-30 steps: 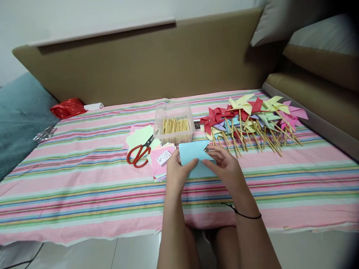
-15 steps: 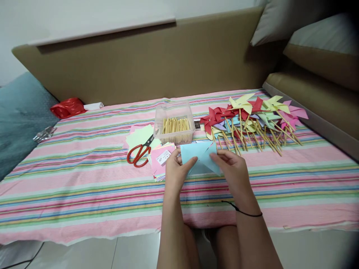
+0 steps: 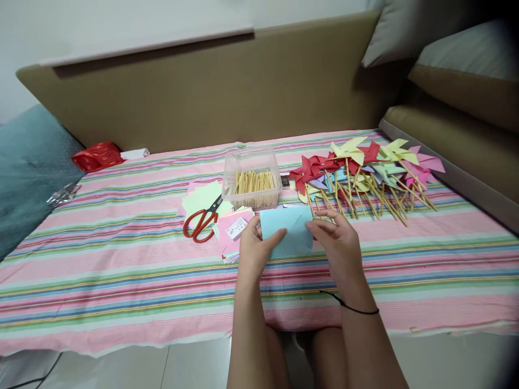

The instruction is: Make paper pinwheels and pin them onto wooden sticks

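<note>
A light blue square of paper (image 3: 292, 240) with slanting cuts is held up in front of me, lying nearly flat. My left hand (image 3: 255, 248) grips its left edge, thumb on top and fingers underneath. At the right edge, the thumb and fingers of my right hand (image 3: 339, 240) pinch the sheet near its upper corner. Just left of my left hand is a stack of coloured paper squares (image 3: 227, 246) topped by a white label. Red-handled scissors (image 3: 201, 222) lie beside it, partly over pale green paper sheets (image 3: 197, 200).
Behind the paper stands a clear plastic box (image 3: 252, 162) of short wooden sticks (image 3: 255, 182). Many finished pinwheels (image 3: 310, 172) are piled to the right. A red plastic bag (image 3: 98, 156) sits at the back left, on the striped cloth (image 3: 141, 281). Cushions (image 3: 470, 59) flank the right side.
The blue paper's cut flaps, lifted and spread earlier, now lie flat, so it looks square. My right hand has shifted slightly at its edge; the left stays put.
</note>
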`<state>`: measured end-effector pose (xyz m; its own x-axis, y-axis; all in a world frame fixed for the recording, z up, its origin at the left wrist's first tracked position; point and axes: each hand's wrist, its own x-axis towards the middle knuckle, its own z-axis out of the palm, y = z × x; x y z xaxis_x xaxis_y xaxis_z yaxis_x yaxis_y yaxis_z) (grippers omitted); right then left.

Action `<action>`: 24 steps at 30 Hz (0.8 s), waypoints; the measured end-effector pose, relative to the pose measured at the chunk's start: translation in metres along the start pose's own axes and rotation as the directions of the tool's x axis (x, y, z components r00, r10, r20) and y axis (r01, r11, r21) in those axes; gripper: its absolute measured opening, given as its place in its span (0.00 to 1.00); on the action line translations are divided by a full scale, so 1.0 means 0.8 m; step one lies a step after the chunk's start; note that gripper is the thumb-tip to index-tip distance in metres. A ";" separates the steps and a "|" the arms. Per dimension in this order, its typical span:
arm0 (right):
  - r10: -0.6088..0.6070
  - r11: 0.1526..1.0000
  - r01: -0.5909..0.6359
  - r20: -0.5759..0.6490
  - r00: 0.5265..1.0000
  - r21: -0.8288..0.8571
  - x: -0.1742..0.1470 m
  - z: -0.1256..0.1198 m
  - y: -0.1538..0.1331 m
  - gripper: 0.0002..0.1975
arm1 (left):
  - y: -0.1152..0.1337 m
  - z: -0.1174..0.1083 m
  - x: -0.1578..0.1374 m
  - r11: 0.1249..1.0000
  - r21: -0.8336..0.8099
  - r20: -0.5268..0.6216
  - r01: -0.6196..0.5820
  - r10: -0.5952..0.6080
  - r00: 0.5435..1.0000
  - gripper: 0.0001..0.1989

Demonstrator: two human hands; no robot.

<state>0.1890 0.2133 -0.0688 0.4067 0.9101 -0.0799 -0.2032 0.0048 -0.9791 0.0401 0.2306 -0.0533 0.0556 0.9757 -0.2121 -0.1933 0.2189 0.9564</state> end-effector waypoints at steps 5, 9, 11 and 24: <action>-0.196 0.979 0.201 0.113 0.974 -0.038 -0.004 0.001 -0.002 0.05 | 0.001 0.002 -0.001 0.999 -0.031 -0.035 -0.016 0.015 0.999 0.21; -0.315 0.940 0.334 0.201 0.927 -0.065 -0.006 0.004 -0.002 0.03 | 0.005 0.006 -0.003 0.998 -0.064 -0.038 -0.025 0.023 0.999 0.20; -0.372 0.917 0.393 0.201 0.906 -0.073 -0.006 0.004 0.000 0.04 | 0.007 0.007 -0.004 0.996 -0.088 -0.021 -0.022 0.021 1.000 0.21; -0.443 0.874 0.460 0.130 0.887 -0.157 -0.004 0.005 0.004 0.04 | 0.004 0.005 -0.002 0.997 -0.063 0.047 -0.039 0.042 0.998 0.22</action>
<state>0.1833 0.2120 -0.0707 0.3347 0.8590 0.3875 0.1497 0.3575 -0.9218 0.0434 0.2294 -0.0488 0.0929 0.9824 -0.1621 -0.2571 0.1810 0.9493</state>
